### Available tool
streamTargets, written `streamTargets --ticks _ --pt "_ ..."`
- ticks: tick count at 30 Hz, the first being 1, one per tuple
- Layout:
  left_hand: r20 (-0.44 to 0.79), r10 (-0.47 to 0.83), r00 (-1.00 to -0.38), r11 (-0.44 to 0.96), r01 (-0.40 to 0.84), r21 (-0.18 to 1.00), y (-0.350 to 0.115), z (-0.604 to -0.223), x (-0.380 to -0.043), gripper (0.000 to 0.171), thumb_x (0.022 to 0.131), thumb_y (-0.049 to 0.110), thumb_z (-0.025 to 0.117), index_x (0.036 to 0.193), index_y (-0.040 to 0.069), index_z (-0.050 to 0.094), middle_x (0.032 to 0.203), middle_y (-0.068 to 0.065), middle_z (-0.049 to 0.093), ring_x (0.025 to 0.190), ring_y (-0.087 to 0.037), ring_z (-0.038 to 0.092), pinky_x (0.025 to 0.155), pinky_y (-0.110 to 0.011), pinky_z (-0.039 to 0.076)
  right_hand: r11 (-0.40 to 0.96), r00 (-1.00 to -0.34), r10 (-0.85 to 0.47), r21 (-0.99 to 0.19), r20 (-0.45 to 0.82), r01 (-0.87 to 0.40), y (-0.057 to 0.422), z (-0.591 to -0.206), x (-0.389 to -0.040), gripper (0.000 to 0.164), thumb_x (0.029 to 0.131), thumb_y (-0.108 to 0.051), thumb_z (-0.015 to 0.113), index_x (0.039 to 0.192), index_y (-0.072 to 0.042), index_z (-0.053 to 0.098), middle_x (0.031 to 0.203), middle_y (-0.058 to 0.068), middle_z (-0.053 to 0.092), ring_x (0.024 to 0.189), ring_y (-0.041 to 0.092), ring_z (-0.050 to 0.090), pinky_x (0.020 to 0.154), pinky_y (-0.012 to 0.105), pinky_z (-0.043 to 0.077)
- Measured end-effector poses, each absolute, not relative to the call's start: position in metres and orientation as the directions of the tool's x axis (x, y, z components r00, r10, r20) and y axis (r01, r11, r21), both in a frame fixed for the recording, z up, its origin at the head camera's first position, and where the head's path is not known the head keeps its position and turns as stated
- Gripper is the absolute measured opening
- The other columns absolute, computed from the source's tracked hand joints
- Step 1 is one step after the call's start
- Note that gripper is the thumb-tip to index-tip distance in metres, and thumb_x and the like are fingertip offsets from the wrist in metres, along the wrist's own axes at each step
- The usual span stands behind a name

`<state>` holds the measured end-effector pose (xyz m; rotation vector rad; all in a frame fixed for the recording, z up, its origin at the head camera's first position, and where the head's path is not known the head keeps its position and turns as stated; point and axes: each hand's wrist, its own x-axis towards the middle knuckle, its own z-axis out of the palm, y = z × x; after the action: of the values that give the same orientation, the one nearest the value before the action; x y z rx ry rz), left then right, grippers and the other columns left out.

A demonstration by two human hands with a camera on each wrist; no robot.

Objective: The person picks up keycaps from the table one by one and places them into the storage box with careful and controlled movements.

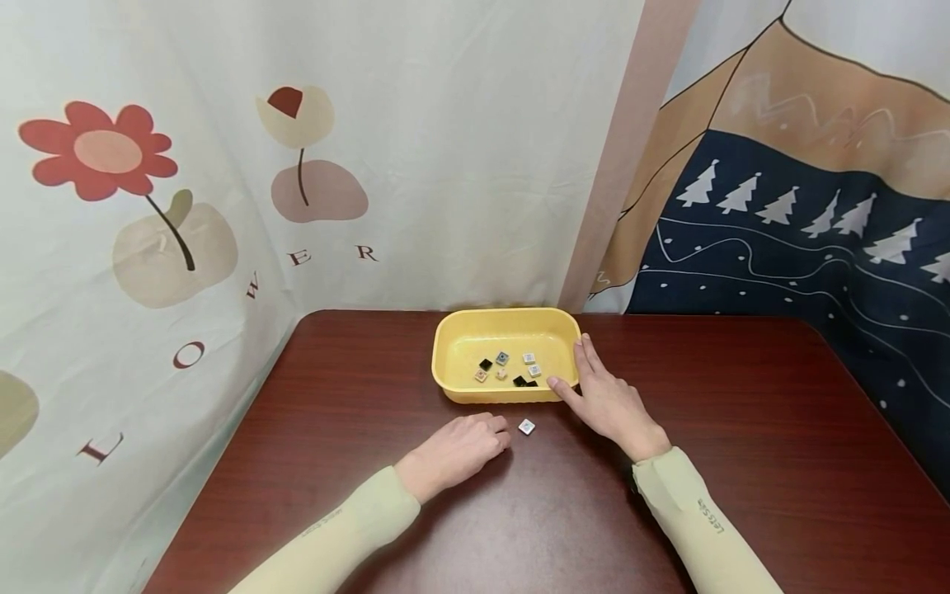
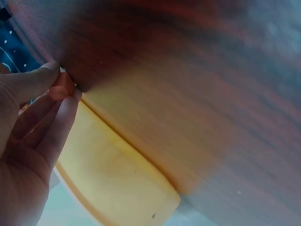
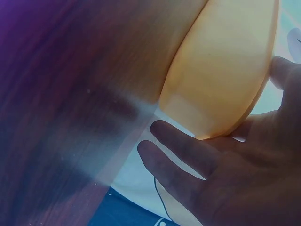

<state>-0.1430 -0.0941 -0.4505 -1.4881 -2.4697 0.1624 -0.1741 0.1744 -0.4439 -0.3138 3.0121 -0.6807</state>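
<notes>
My left hand [image 1: 462,450] is low over the table, in front of a yellow plastic basin [image 1: 454,394]. In the left wrist view its thumb and fingertips pinch a small orange-red block [image 2: 62,86]. Just right of those fingertips, a small white square piece [image 1: 526,426] lies on the table. My right hand [image 1: 612,404] rests at the basin's front right corner, thumb over the rim and straight fingers along the outer right side. In the right wrist view two fingers [image 3: 181,146] stretch past the basin's end. Several small square pieces, black, white, grey and tan, lie on the basin floor.
The dark red-brown table [image 1: 356,388] runs back to a pale curtain [image 1: 460,165] with printed flowers and letters. A navy and tan printed cloth [image 1: 787,247] hangs behind the right side. The basin stands near the table's back edge.
</notes>
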Motion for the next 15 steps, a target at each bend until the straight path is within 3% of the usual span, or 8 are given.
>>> streamTargets --ticks 15 --pt "0.220 0.877 -0.426 0.463 0.872 -0.157 -0.0966 -0.4409 -0.1411 0.015 0.090 0.001 0.072 0.087 0.016 0.070 0.089 0.004 0.059 0.083 -0.014 0.061 0.076 -0.023 0.052 0.883 -0.979 -0.205 -0.430 0.011 -0.190 0.1740 -0.4438 -0.1740 0.097 0.103 -0.070 0.038 0.164 0.002 0.015 0.172 0.019 0.010 0.120 0.051 0.061 0.093 0.066 0.050"
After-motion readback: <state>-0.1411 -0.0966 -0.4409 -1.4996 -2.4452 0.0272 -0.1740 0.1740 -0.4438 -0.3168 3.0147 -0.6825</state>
